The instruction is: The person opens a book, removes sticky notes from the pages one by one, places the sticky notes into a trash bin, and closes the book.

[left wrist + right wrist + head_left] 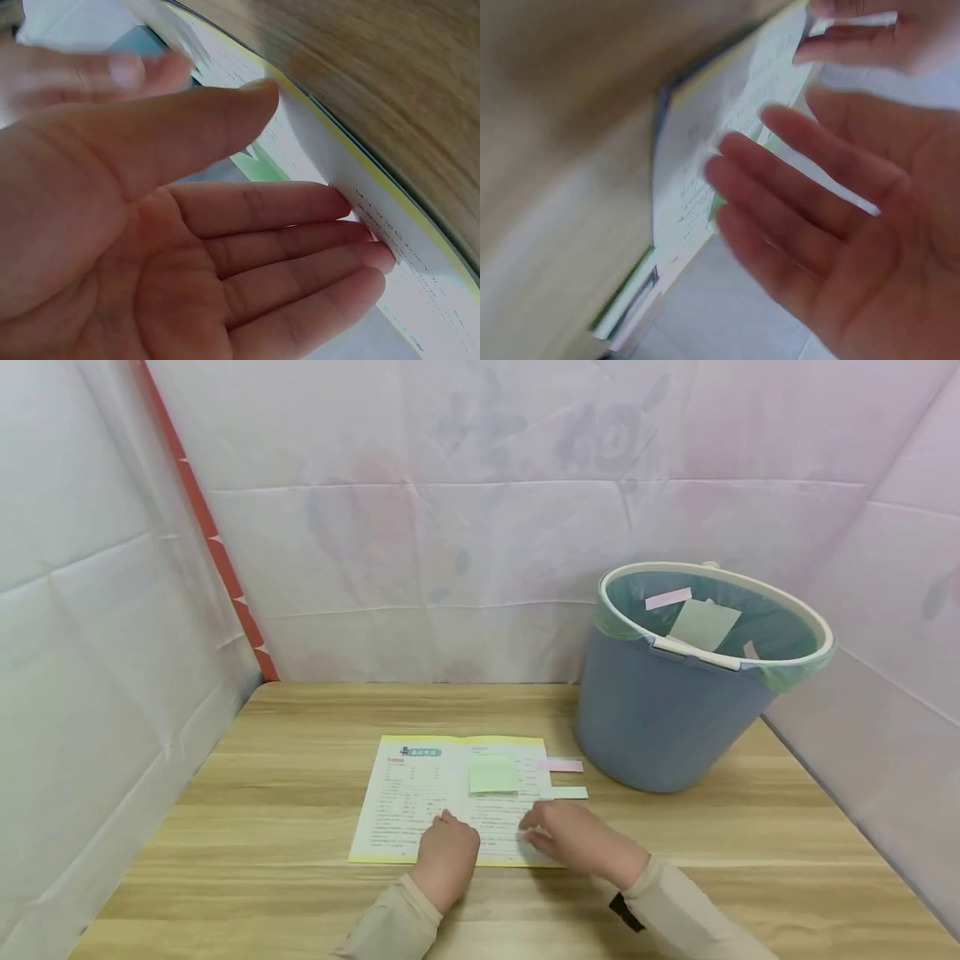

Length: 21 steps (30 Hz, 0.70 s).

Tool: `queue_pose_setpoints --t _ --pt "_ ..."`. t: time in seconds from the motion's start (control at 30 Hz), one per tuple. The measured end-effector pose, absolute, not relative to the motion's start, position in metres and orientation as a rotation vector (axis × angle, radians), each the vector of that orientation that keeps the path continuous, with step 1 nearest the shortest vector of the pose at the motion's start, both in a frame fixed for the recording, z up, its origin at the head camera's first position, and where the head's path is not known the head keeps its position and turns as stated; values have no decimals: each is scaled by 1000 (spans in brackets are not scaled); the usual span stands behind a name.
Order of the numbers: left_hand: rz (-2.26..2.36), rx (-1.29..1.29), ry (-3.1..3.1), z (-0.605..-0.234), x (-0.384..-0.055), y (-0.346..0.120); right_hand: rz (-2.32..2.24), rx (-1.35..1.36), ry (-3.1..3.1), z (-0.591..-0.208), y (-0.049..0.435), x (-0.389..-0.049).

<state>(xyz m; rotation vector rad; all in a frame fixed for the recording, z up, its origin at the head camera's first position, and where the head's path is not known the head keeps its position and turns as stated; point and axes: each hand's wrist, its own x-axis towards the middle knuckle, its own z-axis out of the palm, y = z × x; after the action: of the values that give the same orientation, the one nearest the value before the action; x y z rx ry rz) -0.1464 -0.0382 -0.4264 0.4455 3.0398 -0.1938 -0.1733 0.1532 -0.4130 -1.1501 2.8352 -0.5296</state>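
Note:
An open booklet (408,802) with yellow-edged printed pages lies flat on the wooden table. Stuck to its right page is a square green sticky note (493,774). A pink strip (561,765) and a pale green strip (566,792) stick out past the right edge. My left hand (447,860) rests its fingertips on the page near the lower fold; in the left wrist view its fingers look nearly straight, thumb apart. Over the lower right page is my right hand (581,842), fingers loosely extended and holding nothing in the right wrist view (840,225).
Behind the booklet to the right stands a blue-grey bin (660,710) with a cream rim and green liner. Inside it show a pale green note (703,624) and a pink strip (668,598). Pale cloth (420,543) hangs around the table's back and sides.

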Motion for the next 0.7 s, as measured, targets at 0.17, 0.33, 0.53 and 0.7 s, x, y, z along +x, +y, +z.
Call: queue_pose_setpoints --t 0.17,0.33,0.53,0.7 --pt "-210 421 3043 -426 -147 -36 -256 -1223 3128 -417 129 -202" --pt "-251 446 3050 -428 -149 -35 166 -1290 3250 -430 111 -221" --pt "-260 459 3055 -431 -150 -36 392 -1297 3298 -441 103 -229" --pt "-263 460 3082 -432 -150 -37 307 -1228 3334 -442 104 -229"
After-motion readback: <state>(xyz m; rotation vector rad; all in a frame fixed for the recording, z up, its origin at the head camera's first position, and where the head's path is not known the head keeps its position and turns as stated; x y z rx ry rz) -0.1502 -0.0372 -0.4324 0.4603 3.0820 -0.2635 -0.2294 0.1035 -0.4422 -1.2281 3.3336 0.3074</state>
